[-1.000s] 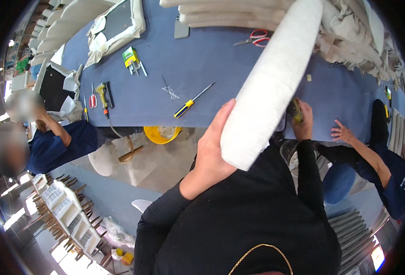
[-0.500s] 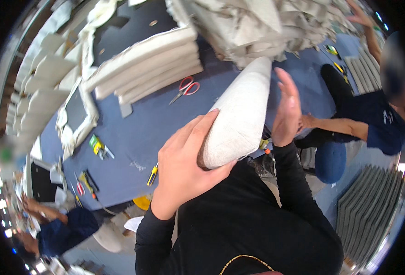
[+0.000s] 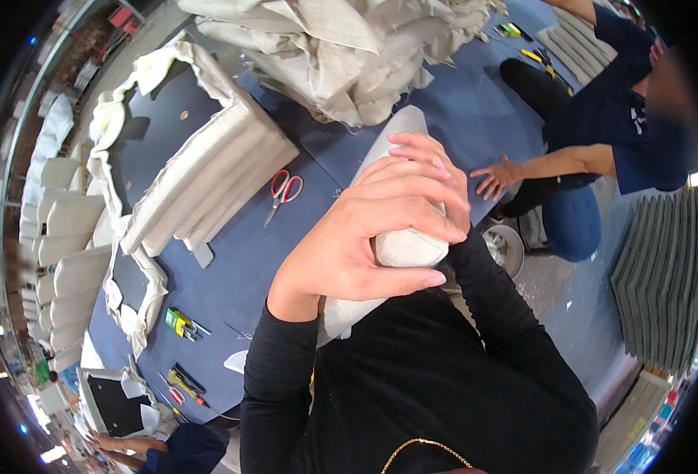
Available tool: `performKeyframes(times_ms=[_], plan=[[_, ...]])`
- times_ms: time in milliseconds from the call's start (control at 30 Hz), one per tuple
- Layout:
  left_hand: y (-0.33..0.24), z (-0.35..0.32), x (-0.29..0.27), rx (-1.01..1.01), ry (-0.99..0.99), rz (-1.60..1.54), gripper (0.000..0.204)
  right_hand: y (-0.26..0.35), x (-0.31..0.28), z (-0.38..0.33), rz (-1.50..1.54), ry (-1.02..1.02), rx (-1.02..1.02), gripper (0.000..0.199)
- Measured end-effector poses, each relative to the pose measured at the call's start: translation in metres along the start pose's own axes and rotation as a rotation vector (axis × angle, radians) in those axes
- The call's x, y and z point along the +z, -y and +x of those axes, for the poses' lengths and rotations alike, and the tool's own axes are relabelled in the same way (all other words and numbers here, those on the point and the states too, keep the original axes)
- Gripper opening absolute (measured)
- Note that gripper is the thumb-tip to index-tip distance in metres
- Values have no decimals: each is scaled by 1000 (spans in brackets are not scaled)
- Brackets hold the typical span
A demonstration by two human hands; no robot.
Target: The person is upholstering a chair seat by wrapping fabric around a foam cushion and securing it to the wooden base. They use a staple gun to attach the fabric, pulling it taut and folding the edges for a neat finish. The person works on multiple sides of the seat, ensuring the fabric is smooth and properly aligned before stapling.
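A cream fabric-covered padded panel (image 3: 412, 246) is held on edge in front of my chest, its narrow end toward me. My left hand (image 3: 357, 225) wraps over its near end from the left, thumb below and fingers across the top. From the right, my right hand (image 3: 455, 188) presses on the panel's far side, its fingers curled over the upper edge close to my left fingers. Part of the right palm is hidden behind the left hand. Red-handled scissors (image 3: 287, 188) lie on the blue-grey table (image 3: 238, 261) to the left of the panel.
Left stands a stack of cream padded panels (image 3: 207, 178); ahead, a heap of loose cloth (image 3: 341, 55). A green-yellow box (image 3: 179, 322) and hand tools (image 3: 185, 382) lie at left. A co-worker's hand (image 3: 497, 177) rests on the right edge, near a blue stool (image 3: 572, 225).
My right hand, held off the panel before, now lies on it. My left hand has shifted up and right over the panel's end. The view has turned, with the table things lower left.
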State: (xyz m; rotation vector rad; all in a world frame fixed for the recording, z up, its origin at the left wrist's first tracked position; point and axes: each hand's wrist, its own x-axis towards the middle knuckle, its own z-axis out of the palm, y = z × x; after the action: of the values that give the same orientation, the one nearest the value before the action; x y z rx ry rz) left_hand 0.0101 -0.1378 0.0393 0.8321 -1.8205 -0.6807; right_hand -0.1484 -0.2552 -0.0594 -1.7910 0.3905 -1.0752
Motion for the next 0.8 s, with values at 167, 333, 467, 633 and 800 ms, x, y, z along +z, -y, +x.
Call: performKeyframes(times_ms=[167, 333, 467, 633, 800], plan=[[5, 3, 14, 6, 80, -30, 47, -6, -10, -18, -25, -28, -16, 57], [41, -43, 44, -324, -112, -291, 74, -20, -40, -33, 207, -111, 156, 58], [112, -187, 68, -1037, -202, -132, 74, -80, -77, -60, 369, -243, 339, 62], [124, -277, 78, -1460, -772, -990, 74, -73, -93, -80, 790, -356, 711, 88], [128, -270, 64, -1388, -943, -518, 74, -113, -109, -60, 717, -111, 777, 91]])
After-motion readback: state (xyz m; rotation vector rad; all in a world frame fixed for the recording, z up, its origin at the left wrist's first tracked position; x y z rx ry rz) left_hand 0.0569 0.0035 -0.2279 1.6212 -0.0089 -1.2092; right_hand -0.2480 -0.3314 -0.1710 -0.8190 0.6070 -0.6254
